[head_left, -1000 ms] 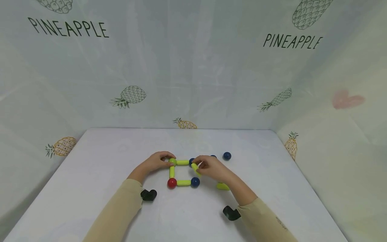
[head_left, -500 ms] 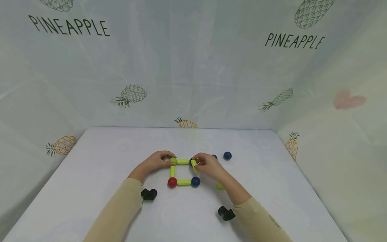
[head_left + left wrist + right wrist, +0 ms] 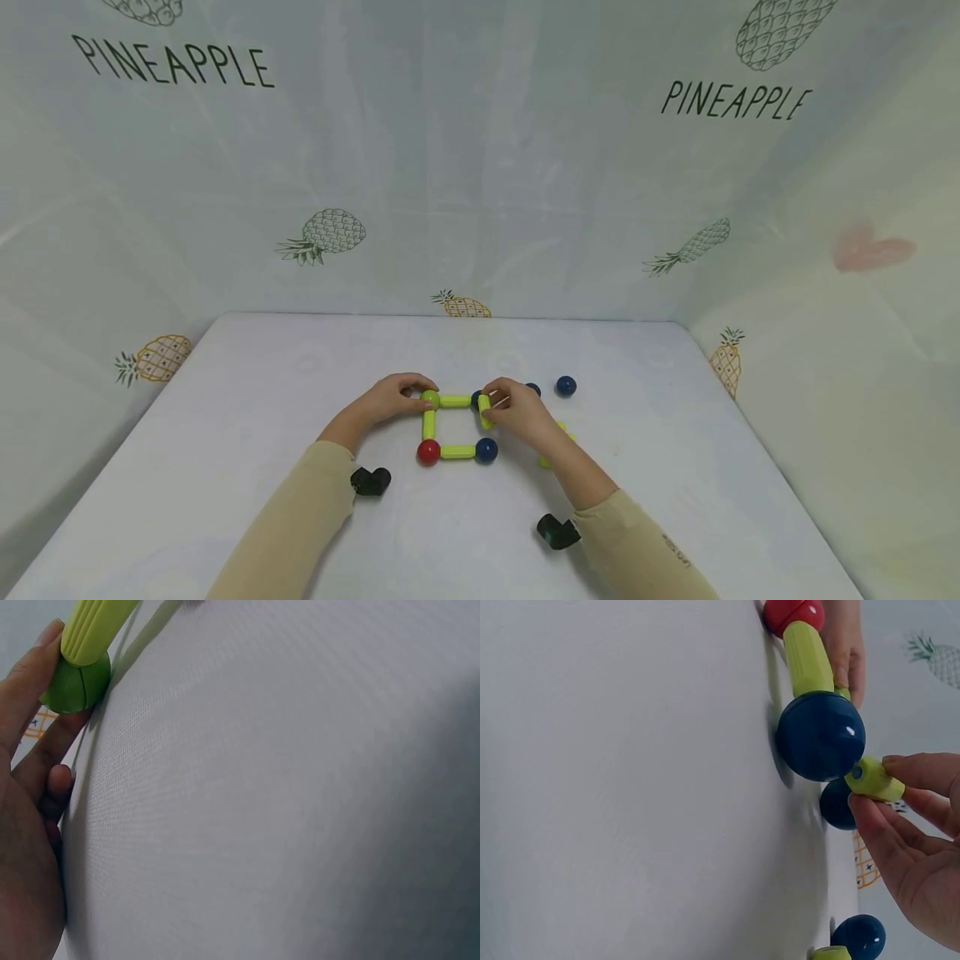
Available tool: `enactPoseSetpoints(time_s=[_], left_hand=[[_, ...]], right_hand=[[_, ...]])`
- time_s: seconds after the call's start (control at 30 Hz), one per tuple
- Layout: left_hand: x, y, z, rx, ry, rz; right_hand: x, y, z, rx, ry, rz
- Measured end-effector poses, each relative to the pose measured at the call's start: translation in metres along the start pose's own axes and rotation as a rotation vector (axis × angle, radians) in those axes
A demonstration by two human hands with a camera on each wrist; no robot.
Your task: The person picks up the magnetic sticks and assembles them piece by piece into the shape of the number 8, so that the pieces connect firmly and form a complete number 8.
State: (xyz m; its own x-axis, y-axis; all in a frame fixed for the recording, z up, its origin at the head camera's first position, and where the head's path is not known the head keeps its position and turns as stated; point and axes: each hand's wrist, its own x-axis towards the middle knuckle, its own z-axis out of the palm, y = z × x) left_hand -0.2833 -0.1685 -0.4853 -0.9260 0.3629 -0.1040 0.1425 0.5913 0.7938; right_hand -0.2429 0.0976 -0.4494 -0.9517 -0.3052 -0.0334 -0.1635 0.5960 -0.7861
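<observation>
A flat frame of magnetic balls and sticks lies on the white table. My left hand point(image 3: 393, 397) pinches its green ball point(image 3: 430, 399) at the far left corner. Yellow-green sticks link that ball to a red ball point(image 3: 429, 452) at the near left and a dark blue ball point(image 3: 476, 401) at the far right. Another stick point(image 3: 457, 452) joins the red ball to a near blue ball point(image 3: 487, 451). Between thumb and finger, my right hand point(image 3: 522, 414) holds a yellow-green stick point(image 3: 876, 780) over the right side. Whether it touches the far blue ball I cannot tell.
Two loose blue balls, one at the back right point(image 3: 566, 386) and one point(image 3: 533, 389) partly behind my right hand, lie on the table point(image 3: 660, 467). Yellow-green sticks point(image 3: 545, 462) are partly hidden by my right forearm. A pineapple-print cloth point(image 3: 480, 183) stands behind the table.
My right hand has shifted slightly left and back, and its stick has turned from slanted to nearly in line with the frame's right side. The left hand keeps its hold on the green ball.
</observation>
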Motion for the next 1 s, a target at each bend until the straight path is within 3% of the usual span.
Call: enactPoseSetpoints(time_s=[0.47, 1.0], left_hand=[[0.0014, -0.0027, 0.0012, -0.014, 0.005, 0.022], [0.0031, -0.0029, 0.0019, 0.010, 0.003, -0.001]], right_hand=[[0.0028, 0.0033, 0.0049, -0.017, 0.008, 0.050], [0.0016, 0.0056, 0.0084, -0.026, -0.002, 0.070]])
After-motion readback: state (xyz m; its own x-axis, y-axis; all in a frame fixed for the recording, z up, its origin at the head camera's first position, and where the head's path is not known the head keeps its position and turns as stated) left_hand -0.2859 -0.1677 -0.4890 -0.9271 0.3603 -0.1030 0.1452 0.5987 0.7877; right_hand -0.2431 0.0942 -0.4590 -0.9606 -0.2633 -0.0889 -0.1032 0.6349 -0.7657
